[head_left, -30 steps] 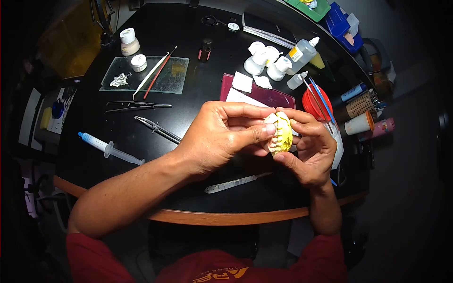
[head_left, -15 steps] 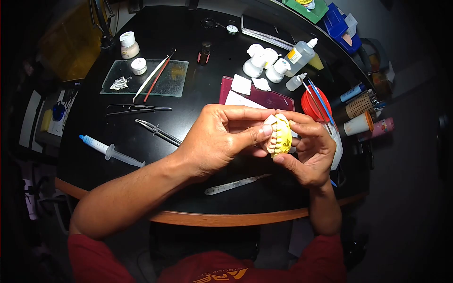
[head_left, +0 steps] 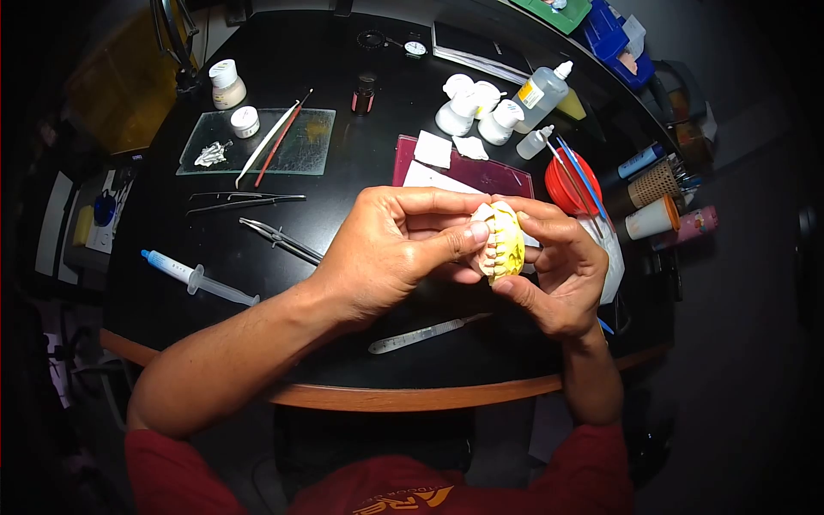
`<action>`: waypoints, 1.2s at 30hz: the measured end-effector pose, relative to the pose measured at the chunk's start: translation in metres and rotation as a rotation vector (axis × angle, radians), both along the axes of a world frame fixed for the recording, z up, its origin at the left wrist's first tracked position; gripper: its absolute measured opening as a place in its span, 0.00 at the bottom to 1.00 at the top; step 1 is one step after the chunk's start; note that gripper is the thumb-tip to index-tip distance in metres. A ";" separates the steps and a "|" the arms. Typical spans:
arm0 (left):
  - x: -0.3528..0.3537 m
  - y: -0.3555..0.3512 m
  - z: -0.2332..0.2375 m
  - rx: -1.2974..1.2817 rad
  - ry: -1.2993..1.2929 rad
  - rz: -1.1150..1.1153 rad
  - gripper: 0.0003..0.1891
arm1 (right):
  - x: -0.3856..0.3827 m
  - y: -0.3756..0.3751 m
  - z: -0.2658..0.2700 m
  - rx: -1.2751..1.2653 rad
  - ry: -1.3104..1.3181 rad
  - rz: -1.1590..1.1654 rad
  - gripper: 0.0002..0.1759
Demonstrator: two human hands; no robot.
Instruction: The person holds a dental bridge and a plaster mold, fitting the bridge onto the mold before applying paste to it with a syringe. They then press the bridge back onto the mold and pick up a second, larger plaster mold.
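Note:
Between my two hands, above the table, is a dental cast point(head_left: 510, 244) with a yellow half and a paler pinkish half, the rows of teeth meeting. My left hand point(head_left: 408, 245) grips the pale half, thumb on its near face and index finger at the top. My right hand point(head_left: 562, 262) holds the yellow half from the right, fingers on its upper edge and thumb at the bottom. Some fingertips are hidden behind the cast. Below the hands a scalpel point(head_left: 421, 335) lies on the table. Tweezers point(head_left: 281, 239) lie partly under my left wrist.
A glass slab point(head_left: 197, 142) at the left carries a small jar point(head_left: 245, 122) and two slim tools. Nearby lie a syringe point(head_left: 199, 279) and dark tweezers point(head_left: 245, 202). Bottles point(head_left: 542, 94), a maroon tray point(head_left: 511, 180) and a red round container point(head_left: 562, 184) stand at the right.
The cast has turned slightly, showing a bit more of the pale half's teeth. Both hands keep their hold. The whole view has shifted a little.

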State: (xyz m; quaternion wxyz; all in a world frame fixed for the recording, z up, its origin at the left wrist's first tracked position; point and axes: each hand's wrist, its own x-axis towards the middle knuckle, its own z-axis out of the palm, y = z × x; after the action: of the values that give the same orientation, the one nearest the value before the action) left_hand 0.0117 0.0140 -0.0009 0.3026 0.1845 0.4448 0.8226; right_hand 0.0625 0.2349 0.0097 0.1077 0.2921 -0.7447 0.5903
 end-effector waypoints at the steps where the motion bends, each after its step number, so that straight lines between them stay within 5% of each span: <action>1: 0.000 0.000 0.000 0.002 0.000 -0.001 0.20 | 0.000 0.000 0.000 0.002 -0.004 -0.001 0.32; 27: 0.004 -0.002 0.004 0.037 -0.284 -0.092 0.17 | 0.006 0.004 0.010 0.131 0.022 -0.053 0.36; 36: 0.007 0.001 0.003 -0.025 -0.246 -0.092 0.25 | 0.006 0.007 0.012 0.136 0.014 -0.035 0.37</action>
State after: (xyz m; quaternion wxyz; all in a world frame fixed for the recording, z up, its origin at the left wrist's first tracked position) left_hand 0.0187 0.0145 0.0020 0.3944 0.0985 0.4054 0.8188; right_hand 0.0688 0.2414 0.0214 0.1030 0.2899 -0.7874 0.5342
